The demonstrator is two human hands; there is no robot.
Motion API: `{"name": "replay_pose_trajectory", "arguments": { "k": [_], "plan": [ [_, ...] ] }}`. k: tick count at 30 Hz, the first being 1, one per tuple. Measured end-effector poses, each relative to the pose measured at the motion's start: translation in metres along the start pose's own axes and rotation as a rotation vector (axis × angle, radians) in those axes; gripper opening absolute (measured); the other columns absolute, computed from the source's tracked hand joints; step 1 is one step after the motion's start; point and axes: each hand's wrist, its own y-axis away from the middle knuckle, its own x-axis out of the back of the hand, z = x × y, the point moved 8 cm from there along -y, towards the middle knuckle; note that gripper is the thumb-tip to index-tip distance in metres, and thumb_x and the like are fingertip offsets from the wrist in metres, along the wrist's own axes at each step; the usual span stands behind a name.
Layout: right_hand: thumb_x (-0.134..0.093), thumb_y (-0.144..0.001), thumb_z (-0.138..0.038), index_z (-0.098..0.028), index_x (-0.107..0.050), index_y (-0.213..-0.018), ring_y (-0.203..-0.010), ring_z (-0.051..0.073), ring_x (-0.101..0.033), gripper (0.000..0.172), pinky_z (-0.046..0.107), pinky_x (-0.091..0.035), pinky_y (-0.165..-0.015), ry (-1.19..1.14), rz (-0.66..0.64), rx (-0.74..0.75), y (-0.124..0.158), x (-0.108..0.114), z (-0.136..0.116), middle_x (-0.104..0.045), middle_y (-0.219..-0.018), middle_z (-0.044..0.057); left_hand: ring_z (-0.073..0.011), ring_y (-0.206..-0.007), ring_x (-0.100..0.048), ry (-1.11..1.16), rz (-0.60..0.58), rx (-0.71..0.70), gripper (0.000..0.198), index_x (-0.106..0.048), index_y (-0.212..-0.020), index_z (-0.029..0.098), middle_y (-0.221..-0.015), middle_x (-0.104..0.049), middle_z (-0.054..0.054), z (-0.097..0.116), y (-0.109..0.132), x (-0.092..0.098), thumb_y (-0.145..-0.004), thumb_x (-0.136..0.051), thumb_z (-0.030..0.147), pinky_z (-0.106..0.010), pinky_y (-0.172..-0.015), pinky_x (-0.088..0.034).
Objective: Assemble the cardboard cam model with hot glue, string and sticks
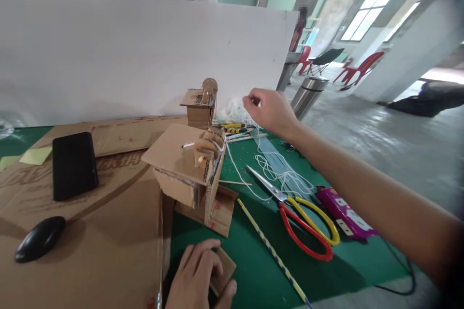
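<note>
At the bottom, my left hand (197,275) has its fingers and thumb around a small cardboard piece (225,270) low over the green table. My right hand (270,111) is raised at the far side, fingers curled into a pinch beside a heap of white stringy material (234,108); whatever they hold is too small to make out. Between the hands stands a cardboard model (177,149) with a curved top part and a white string (235,166) trailing from it. Behind it is a second, smaller cardboard model (199,111) with a round disc.
Open scissors (286,198), a patterned pencil (271,251) and a purple packet (344,212) lie on the right. Further back are yellow-black pliers (234,129) and a steel flask (310,94). A phone (74,166) and a mouse (40,239) rest on cardboard at left.
</note>
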Motion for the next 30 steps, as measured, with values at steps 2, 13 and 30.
{"name": "replay_pose_trajectory", "arguments": {
  "k": [2, 13, 30],
  "plan": [
    [-0.046, -0.095, -0.036, -0.017, -0.064, -0.079, -0.059, 0.014, -0.053, 0.031, 0.027, -0.037, -0.059, -0.055, 0.018, 0.048, 0.046, 0.025, -0.013, -0.063, -0.067, 0.002, -0.0253, -0.103, -0.066, 0.002, 0.015, -0.016, 0.020, -0.049, -0.083, 0.025, -0.109, -0.068, -0.004, 0.002, -0.001, 0.004, -0.077, -0.060, 0.010, -0.039, -0.081, -0.055],
    [-0.062, -0.091, -0.028, -0.022, -0.065, -0.102, -0.080, 0.019, -0.069, 0.012, 0.027, -0.041, -0.063, -0.348, -0.680, 0.350, 0.258, -0.022, -0.085, -0.071, -0.095, 0.001, -0.0144, -0.088, -0.069, 0.074, 0.064, -0.065, 0.022, -0.060, -0.099, 0.026, -0.097, -0.066, -0.002, 0.014, -0.006, 0.021, -0.096, -0.041, 0.015, -0.026, -0.077, -0.057],
    [-0.051, -0.096, -0.023, -0.021, -0.065, -0.088, -0.072, 0.017, -0.067, 0.017, 0.025, -0.045, -0.062, -0.445, -0.431, 0.083, 0.238, -0.040, -0.068, -0.069, -0.084, 0.004, -0.0266, -0.083, -0.070, -0.286, 0.196, 0.046, 0.021, -0.051, -0.108, 0.019, -0.090, -0.070, -0.008, 0.000, -0.022, 0.013, -0.089, -0.049, 0.010, -0.041, -0.068, -0.059]
  ]
}}
